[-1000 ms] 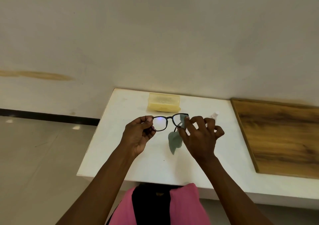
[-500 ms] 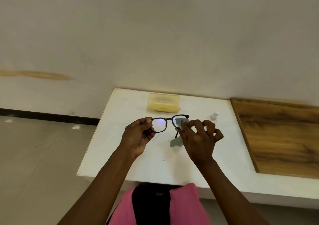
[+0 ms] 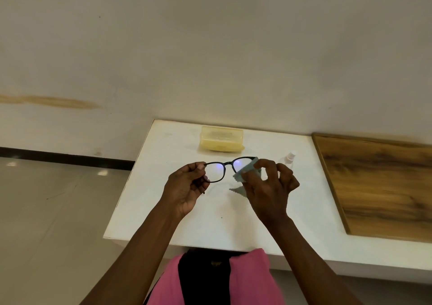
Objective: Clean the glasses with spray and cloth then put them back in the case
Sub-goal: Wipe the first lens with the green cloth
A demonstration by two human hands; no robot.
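We hold glasses [image 3: 228,169] above desk [image 3: 163,199] centre | left hand [image 3: 187,187] pinches 9 o'clock rim | right hand [image 3: 268,185] pinches cloth [image 3: 245,172] over 3 o'clock lens | light, fragile; grip frame, not lenses | case [image 3: 221,138] at 12 o'clock.

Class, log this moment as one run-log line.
left hand: holds glasses | right hand: cloth on lens | case: on table
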